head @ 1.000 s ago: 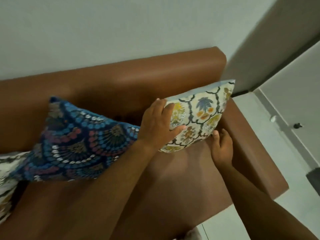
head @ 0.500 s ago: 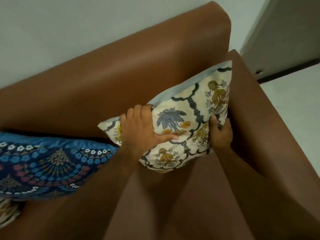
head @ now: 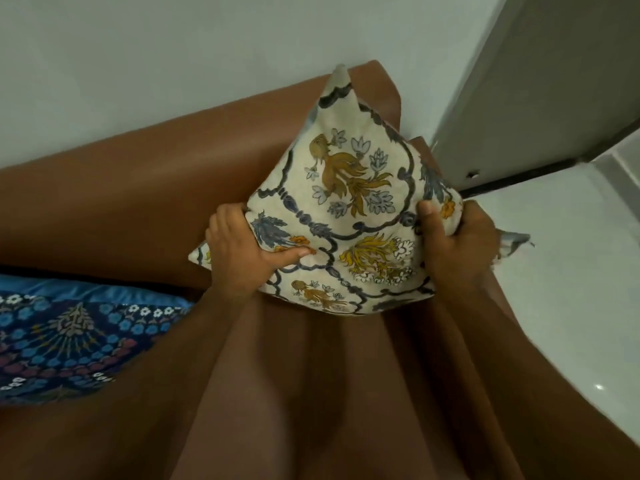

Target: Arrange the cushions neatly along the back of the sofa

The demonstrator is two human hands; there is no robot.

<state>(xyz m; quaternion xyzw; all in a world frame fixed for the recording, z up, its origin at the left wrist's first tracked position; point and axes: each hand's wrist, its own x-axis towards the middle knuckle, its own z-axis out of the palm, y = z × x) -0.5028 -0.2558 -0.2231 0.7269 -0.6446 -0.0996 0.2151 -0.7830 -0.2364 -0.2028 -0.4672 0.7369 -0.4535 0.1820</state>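
A cream cushion [head: 349,216] with blue and yellow flower print stands on one corner in the right end of the brown sofa [head: 145,188], turned like a diamond against the backrest. My left hand [head: 242,251] grips its left corner, thumb on the front. My right hand [head: 453,244] grips its right corner above the armrest. A dark blue patterned cushion [head: 69,337] lies on the seat at the left, partly behind my left forearm.
A pale wall [head: 173,64] rises behind the sofa. To the right are a grey door [head: 554,81] and a white tiled floor [head: 571,289]. The brown seat [head: 311,393] stretches in front of the cushion.
The cream cushion has been lifted and rotated from lying flat to standing on a corner at the sofa's right end. My right hand moved from its lower edge to its right corner.
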